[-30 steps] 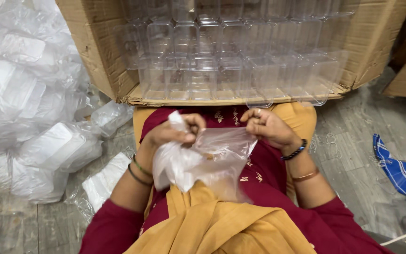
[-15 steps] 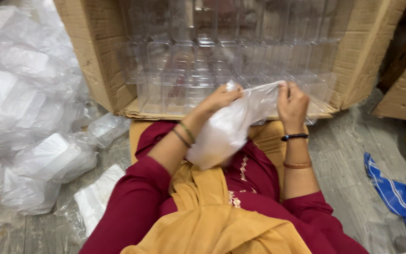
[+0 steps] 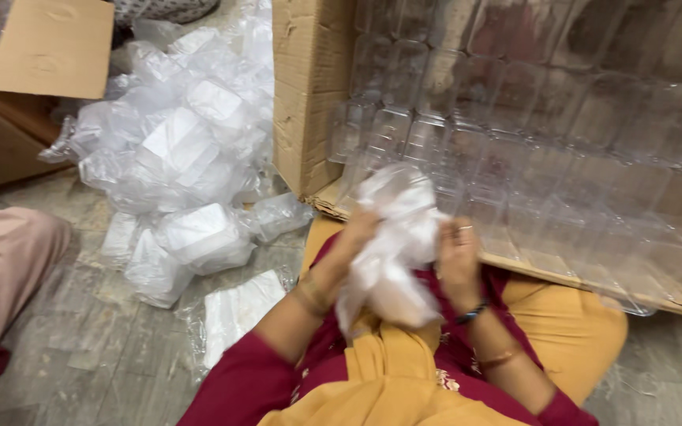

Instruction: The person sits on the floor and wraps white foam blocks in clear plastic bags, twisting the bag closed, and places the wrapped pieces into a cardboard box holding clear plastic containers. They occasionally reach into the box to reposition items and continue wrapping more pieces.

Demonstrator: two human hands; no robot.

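Head view, frame centre: your left hand and right hand both clutch the crumpled plastic bag between them, its long axis roughly upright.

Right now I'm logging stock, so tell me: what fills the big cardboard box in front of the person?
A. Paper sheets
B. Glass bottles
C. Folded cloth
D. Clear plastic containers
D: the cardboard box lies open on its side, showing stacked rows of clear plastic containers.
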